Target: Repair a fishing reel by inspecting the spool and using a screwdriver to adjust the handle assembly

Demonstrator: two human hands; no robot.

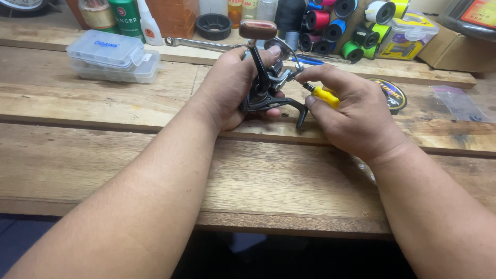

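Over the near wooden bench (268,186), the left hand (232,88) wraps its fingers tight around a black fishing reel (268,90), the right hand (356,116) pinches a yellow-handled screwdriver (325,95) against it, with clear plastic boxes (111,56) far left and bright thread spools (356,31) far right.

My screwdriver (325,96) handle is yellow; my reel (266,85) is black with a brown knob. Desk (103,155) is brown wood grain. Thread spools (341,23) are green, pink, blue, black.

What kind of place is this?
Probably a fishing tackle repair bench: a worn wooden workbench, a spinning reel held and worked on with a small yellow screwdriver, and spools of coloured line behind.
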